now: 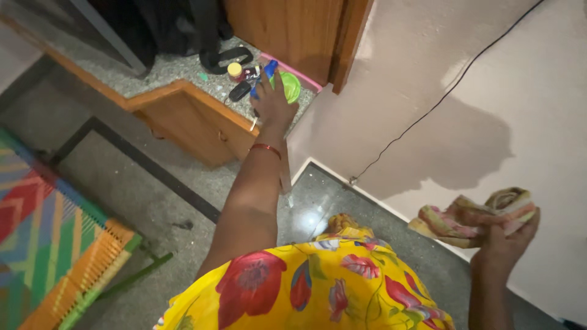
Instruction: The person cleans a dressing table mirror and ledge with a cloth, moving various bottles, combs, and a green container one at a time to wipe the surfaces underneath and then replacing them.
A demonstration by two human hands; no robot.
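Left hand: stretched to 12 o'clock, fingers spread on green lid among small items on stone bench; nothing lifted yet. Right hand: at 3 o'clock, grip closed around bunched cloth, carried clear of the bench.

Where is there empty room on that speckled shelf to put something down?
The stone ledge is bare between the dark bag and its wooden edge. It is crowded at the corner, where the left hand reaches among a yellow-capped jar, a blue bottle and a green lid. The right hand holds a cloth.
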